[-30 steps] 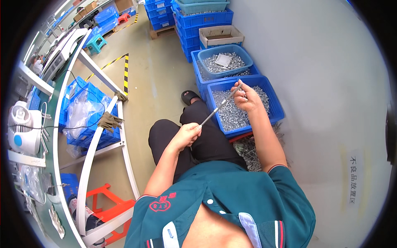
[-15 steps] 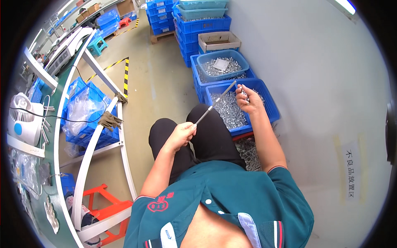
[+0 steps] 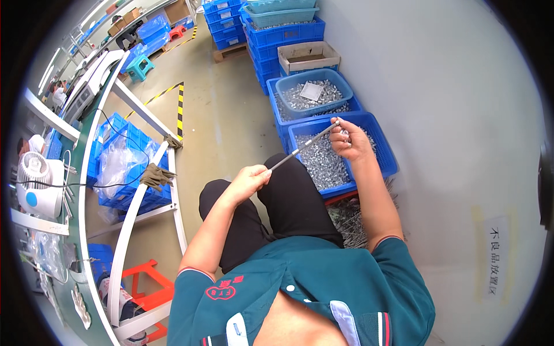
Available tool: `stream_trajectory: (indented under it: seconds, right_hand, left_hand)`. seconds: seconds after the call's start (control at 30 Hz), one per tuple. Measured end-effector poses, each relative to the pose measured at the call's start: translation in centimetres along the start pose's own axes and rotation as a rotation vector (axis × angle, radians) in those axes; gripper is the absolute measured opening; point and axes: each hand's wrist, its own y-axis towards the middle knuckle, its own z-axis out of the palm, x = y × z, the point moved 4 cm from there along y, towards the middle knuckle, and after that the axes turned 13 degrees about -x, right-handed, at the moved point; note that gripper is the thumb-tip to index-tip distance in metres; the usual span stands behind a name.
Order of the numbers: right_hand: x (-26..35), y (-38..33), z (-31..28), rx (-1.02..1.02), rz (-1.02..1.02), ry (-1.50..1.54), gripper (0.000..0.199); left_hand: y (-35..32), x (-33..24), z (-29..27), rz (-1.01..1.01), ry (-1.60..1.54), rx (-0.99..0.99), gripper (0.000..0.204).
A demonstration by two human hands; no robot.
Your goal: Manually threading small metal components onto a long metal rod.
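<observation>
My left hand (image 3: 251,182) is closed round the near end of a thin grey metal rod (image 3: 287,160), which slants up to the right above my knees. A paler sleeve-like piece sits partway along the rod. My right hand (image 3: 350,141) pinches at the far tip of the rod with thumb and forefinger, while its curled fingers hold several small silvery metal parts (image 3: 344,135). Under the right hand stands a blue crate (image 3: 385,151) filled with small metal parts (image 3: 321,163) of like look. What exactly lies between the pinching fingertips is too small to make out.
Beyond the crate, a light blue basket (image 3: 347,99) of metal parts sits on another crate, with stacked blue crates (image 3: 286,38) behind. Long rods (image 3: 350,222) lie below the near crate. A green workbench (image 3: 86,144) with white legs runs along the left; a wall (image 3: 450,115) bounds the right.
My right thumb and forefinger have come onto the rod's far tip, where before they were just beside it. The rod has tilted a little flatter; my left hand keeps its grip.
</observation>
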Motion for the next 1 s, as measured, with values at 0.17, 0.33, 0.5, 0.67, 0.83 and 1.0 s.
stream_trajectory:
  seconds: [0.17, 0.33, 0.5, 0.67, 0.83, 1.0]
  right_hand:
    - [0.3, -0.9, 1.9, -0.074, -0.189, -0.199, 0.026]
    - [1.0, -1.2, 1.5, -0.074, -0.342, -0.41, 0.028]
    - [-1.3, -0.6, 1.5, -0.099, -0.188, -0.723, 0.025]
    - [-0.7, 0.0, -4.6, -0.343, -0.169, -0.216, 0.023]
    - [-3.0, 1.2, -10.5, -0.539, 0.031, 0.012, 0.019]
    - [-3.1, 2.4, -10.3, -0.591, 0.03, 0.05, 0.02]
  left_hand:
    - [3.0, 0.8, -0.5, 0.188, 0.162, -0.09, 0.027]
    - [6.7, 1.0, -0.1, 0.197, 0.046, -0.055, 0.03]
    - [7.3, -1.8, 0.9, 0.047, -0.016, 0.023, 0.036]
    - [8.9, 0.8, 0.4, 0.01, -0.074, -0.023, 0.036]
    - [7.9, 0.8, -1.6, 0.082, -0.123, -0.174, 0.035]
    - [7.8, 2.6, -3.5, 0.234, -0.203, -0.289, 0.037]
